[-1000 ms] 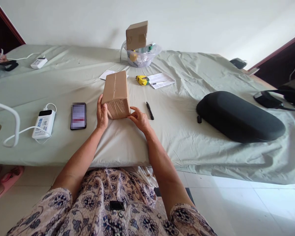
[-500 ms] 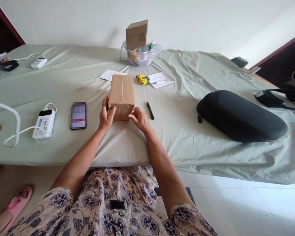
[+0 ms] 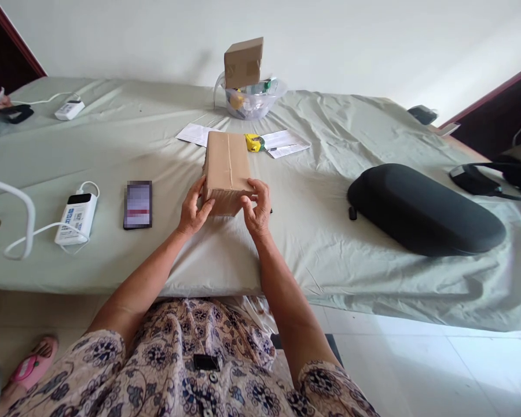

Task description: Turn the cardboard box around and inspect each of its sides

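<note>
A taped brown cardboard box [image 3: 228, 161] rests on the cloth-covered table in front of me, a seam running along its top. My left hand [image 3: 194, 209] grips its left side near the front corner, thumb on the front face. At the right front corner, my right hand [image 3: 257, 209] has its fingers against the side and top edge, with the thumb by the front face. Only a bit of the black pen [image 3: 271, 211] shows beside my right hand. Behind the box lie a yellow tape measure [image 3: 254, 143] and printed papers [image 3: 286, 142].
At the back, a clear plastic basket [image 3: 256, 109] holds another cardboard box [image 3: 244, 62]. A phone [image 3: 138, 204] and a white power bank [image 3: 76, 219] with cables lie left. On the right sits a black case [image 3: 425, 209]. Another person's hand [image 3: 2, 102] shows far left.
The box has shifted to the right and turned slightly. My left hand moved along with it. My right hand rose to the box's upper right corner and now covers most of the pen.
</note>
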Available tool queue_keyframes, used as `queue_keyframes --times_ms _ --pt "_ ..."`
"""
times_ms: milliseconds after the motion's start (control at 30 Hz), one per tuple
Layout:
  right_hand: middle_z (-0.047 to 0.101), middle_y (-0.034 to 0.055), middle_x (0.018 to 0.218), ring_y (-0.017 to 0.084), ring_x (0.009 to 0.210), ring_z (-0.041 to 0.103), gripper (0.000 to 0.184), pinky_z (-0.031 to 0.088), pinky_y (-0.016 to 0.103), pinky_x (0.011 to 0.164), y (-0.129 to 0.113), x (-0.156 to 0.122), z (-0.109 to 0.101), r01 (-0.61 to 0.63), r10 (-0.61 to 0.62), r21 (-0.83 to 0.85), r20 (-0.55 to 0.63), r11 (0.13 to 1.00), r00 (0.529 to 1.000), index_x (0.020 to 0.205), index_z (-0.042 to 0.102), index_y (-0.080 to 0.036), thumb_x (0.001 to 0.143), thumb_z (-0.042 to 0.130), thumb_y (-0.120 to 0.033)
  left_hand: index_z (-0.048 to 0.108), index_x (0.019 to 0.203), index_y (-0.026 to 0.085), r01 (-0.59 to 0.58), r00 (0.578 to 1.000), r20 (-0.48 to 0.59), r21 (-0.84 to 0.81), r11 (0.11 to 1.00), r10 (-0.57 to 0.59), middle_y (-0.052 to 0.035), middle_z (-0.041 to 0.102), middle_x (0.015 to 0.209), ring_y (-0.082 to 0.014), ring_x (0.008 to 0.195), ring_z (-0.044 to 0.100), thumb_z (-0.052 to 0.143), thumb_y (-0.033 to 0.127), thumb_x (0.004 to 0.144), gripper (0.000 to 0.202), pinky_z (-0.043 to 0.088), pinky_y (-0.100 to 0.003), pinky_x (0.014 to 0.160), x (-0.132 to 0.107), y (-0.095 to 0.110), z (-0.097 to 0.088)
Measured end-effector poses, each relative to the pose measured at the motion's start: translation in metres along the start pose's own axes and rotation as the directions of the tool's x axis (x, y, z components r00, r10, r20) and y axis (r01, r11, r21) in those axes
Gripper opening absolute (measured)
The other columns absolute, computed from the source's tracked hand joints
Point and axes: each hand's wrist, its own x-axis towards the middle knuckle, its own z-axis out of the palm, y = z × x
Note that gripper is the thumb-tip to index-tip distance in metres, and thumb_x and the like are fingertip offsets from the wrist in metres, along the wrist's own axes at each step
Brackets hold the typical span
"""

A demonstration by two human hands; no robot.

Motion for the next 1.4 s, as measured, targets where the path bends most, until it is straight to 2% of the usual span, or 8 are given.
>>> queue_keyframes --times_ms 200,400,533,700,800,933,1100,1400 --pt "0.059 0.0099 0.11 0.017 0.084 0.062 0.05 0.059 0.035 0.074 -0.02 -0.004 0.007 0.096 -0.104 0.113 0.06 0.989 0.993 0.126 0.063 -0.026 0.098 0.045 -0.063 0.041 0.148 0.018 0.03 0.996 -0.073 -0.152 0.988 -0.042 -0.018 0.06 0.139 -0.0286 0.13 0.061 0.055 0.081 0.082 0.092 0.049 -0.042 0.112 0.004 -0.001 -0.004" --pt "0.064 0.0039 0.084 0.016 0.074 0.061 0.042 0.059 0.036 0.077 -0.031 -0.011 0.019 0.158 -0.185 0.168 0.162 0.973 0.969 0.135 0.06 -0.025 0.103 0.047 -0.047 0.036 0.152 0.018 0.009 0.946 -0.322 0.158 0.987 0.043 -0.0203 0.044 0.154 -0.0294 0.146 0.044 0.05 0.077 0.088 0.089 0.034 -0.045 0.125 0.005 0.002 -0.01" --pt "0.067 0.0053 0.085 0.018 0.076 0.063 0.041 0.06 0.037 0.077 -0.033 -0.012 0.021 0.132 -0.155 0.126 0.193 0.983 0.969 0.138 0.059 -0.028 0.105 0.04 -0.044 0.048 0.148 0.016 -0.079 0.947 -0.272 0.324 0.943 0.172 -0.0217 0.039 0.158 -0.0331 0.15 0.039 0.044 0.076 0.091 0.083 0.027 -0.048 0.128 0.002 0.013 -0.007" --pt "0.07 0.0081 0.095 0.017 0.083 0.067 0.043 0.06 0.036 0.08 -0.032 -0.013 0.022 0.158 -0.19 0.157 0.213 0.975 0.958 0.141 0.057 -0.027 0.106 0.035 -0.039 0.054 0.146 0.015 -0.129 0.961 -0.189 0.341 0.931 0.202 -0.0239 0.018 0.169 -0.0451 0.159 0.019 0.059 0.094 0.064 0.114 0.02 -0.058 0.129 0.002 0.015 -0.003" --pt "0.071 0.0084 0.095 0.017 0.083 0.068 0.043 0.06 0.034 0.078 -0.03 -0.012 0.023 0.172 -0.211 0.198 0.195 0.965 0.958 0.138 0.06 -0.026 0.106 0.033 -0.039 0.052 0.147 0.015 -0.119 0.964 -0.18 0.358 0.926 0.194 -0.0264 0.016 0.169 -0.0456 0.16 0.017 0.065 0.09 0.062 0.114 0.024 -0.059 0.127 0.002 0.014 -0.001" --pt "0.072 0.0075 0.089 0.018 0.074 0.066 0.05 0.06 0.037 0.075 -0.027 -0.011 0.019 0.069 -0.109 0.191 0.208 0.979 0.972 0.129 0.066 -0.025 0.103 0.036 -0.056 0.055 0.141 0.015 -0.142 0.959 -0.173 0.392 0.909 0.225 -0.0264 0.019 0.168 -0.0438 0.158 0.025 0.069 0.081 0.069 0.099 0.029 -0.058 0.125 0.002 0.015 0.0" --pt "0.058 -0.0008 0.062 0.015 0.056 0.053 0.066 0.054 0.034 0.063 -0.029 -0.009 0.014 -0.101 0.094 0.168 0.051 0.981 0.994 0.116 0.068 -0.022 0.087 0.05 -0.078 0.06 0.135 0.018 -0.236 0.951 -0.103 0.373 0.897 0.293 -0.0241 0.025 0.166 -0.0438 0.154 0.033 0.078 0.078 0.062 0.096 0.034 -0.058 0.123 0.001 0.02 0.001" --pt "0.044 -0.0073 0.06 0.011 0.054 0.044 0.06 0.041 0.027 0.058 -0.008 0.004 0.004 -0.304 0.33 0.185 -0.126 0.934 0.936 0.13 0.058 -0.022 0.09 0.055 -0.067 0.061 0.13 0.019 -0.248 0.961 -0.064 0.238 0.939 0.27 -0.0212 0.028 0.165 -0.0418 0.153 0.034 0.069 0.081 0.069 0.088 0.029 -0.06 0.126 0.007 0.016 -0.01"
